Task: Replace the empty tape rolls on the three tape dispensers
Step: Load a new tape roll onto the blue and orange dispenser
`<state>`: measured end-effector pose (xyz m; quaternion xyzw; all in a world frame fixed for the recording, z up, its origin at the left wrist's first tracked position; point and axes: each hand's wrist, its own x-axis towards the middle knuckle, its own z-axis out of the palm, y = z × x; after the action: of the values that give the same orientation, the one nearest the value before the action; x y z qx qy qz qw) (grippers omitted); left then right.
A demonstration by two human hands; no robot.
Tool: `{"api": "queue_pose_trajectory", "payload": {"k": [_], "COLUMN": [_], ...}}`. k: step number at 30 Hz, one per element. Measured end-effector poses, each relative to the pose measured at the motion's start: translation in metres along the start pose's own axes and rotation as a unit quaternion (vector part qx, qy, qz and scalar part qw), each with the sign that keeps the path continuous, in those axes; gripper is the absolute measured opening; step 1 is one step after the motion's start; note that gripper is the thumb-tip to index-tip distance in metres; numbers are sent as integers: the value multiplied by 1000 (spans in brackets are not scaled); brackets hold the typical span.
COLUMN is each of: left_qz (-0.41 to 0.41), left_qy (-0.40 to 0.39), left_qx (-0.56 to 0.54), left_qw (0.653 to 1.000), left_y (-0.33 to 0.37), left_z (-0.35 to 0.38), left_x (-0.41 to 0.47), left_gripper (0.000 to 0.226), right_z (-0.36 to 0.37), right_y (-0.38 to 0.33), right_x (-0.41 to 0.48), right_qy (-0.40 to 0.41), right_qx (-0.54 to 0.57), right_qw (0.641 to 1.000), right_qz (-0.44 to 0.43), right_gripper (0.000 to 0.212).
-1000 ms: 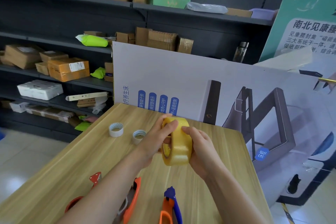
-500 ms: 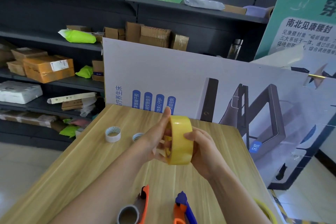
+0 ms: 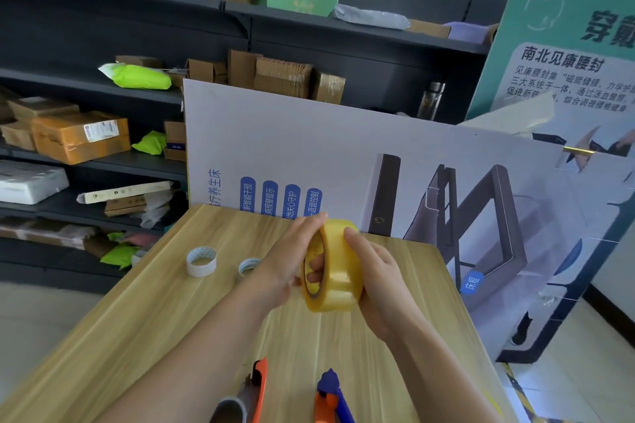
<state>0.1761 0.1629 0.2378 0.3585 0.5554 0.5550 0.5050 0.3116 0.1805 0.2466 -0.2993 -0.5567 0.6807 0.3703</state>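
Roll (image 3: 338, 268) has barely shifted; we note left hand (image 3: 285, 264) gripping its rim, right hand (image 3: 381, 282) clasping its band, above table (image 3: 171, 319). Empty core (image 3: 201, 261) and second core (image 3: 248, 266) lie left of left hand; orange dispenser (image 3: 258, 385) and blue dispenser (image 3: 330, 391) nearer us.

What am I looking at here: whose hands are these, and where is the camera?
There is no machine here. A person works with bare hands, and the single picture comes from a camera worn on their head, looking forward and down. The left hand and the right hand both hold a full yellow tape roll above a wooden table. On the table lie two empty tape cores. At the near edge two tape dispensers show only partly, one orange, one blue and orange. Cluttered shelves stand behind.
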Motion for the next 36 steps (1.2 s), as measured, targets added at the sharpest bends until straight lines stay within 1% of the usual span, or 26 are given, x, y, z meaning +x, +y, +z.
{"api": "queue_pose_trajectory", "payload": {"k": [1,3,5,7,8,9,11,13,15,16,19,21,24,28,31,36], "left_qz": [-30,-56,-39,33,88,144,236,274,295,305,328,337,346,349,315,199], "left_qy": [-5,-15,-21,-4,13,24,13,-15,-18,-5,53,71,78,76,88,168], "left_qx": [-23,-50,-39,11,40,64,95,127,147,147,120,135,194,254,240,98], "left_qw": [999,997,998,999,995,987,967,953,944,941,935,929,915,899,914,961], "left_y": [0,-2,-5,-8,-11,-13,-17,-22,-25,-25,-22,-21,-21,-25,-25,-26], "left_z": [3,4,6,10,12,13,12,9,6,4,3,2,1,6,10,14], "left_x": [0,1,2,3,3,2,-3,-6,-8,-8,-8,-7,-5,-4,-3,5], "left_gripper": [35,40,40,40,40,39,35,34,36,33,12,13,17,16,15,19], "right_z": [-2,-5,-9,-11,-11,-11,-12,-13,-13,-12,-12,-12,-12,-14,-16,-19], "right_y": [0,0,1,1,1,0,-2,-2,0,1,5,7,9,9,11,20], "right_x": [-2,-4,-5,-5,-6,-6,-7,-7,-6,-6,-5,-4,-3,-4,-6,-12], "right_qy": [-6,-15,-19,-4,7,16,28,32,28,24,14,6,2,19,13,-11], "right_qx": [-4,-5,-5,-20,-33,-43,-55,-61,-68,-67,-62,-65,-68,-59,-69,-144], "right_qw": [1000,1000,1000,1000,999,999,998,997,997,997,998,998,997,997,996,989], "right_qz": [0,4,6,5,4,1,-10,-17,-18,-17,-4,12,26,49,55,36], "right_gripper": [29,20,23,20,20,22,28,30,30,30,32,35,36,27,19,17]}}
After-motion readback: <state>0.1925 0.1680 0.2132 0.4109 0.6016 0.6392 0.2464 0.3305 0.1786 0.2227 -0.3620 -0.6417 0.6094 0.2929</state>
